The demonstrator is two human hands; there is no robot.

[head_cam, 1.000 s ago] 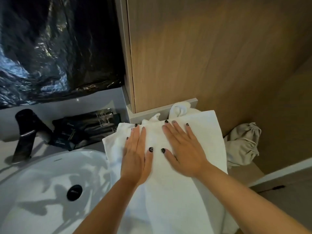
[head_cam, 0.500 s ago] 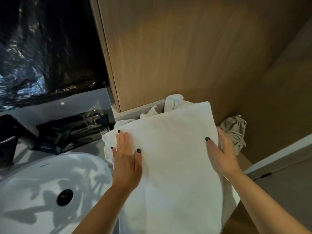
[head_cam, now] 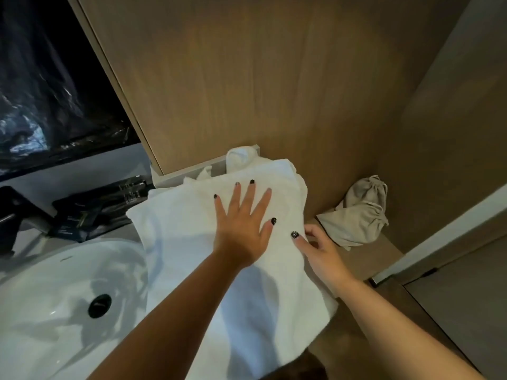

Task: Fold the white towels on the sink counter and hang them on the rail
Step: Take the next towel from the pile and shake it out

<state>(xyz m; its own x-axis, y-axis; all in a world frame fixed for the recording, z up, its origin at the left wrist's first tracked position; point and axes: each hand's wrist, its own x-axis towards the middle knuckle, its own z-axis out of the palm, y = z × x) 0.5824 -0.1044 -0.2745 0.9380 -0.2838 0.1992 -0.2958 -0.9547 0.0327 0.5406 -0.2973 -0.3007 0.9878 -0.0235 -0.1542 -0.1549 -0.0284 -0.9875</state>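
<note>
Folding is underway: the left hand [head_cam: 241,231] presses flat-fingered on the white towel [head_cam: 175,242], the right hand [head_cam: 321,250] pinches its edge; hanging remains.

The single head-worn camera looks steeply down and forward from close above the counter [head_cam: 384,259], facing the wooden wall panel [head_cam: 274,78] at its far edge; the basin [head_cam: 55,311] fills the lower-left corner of view.
</note>
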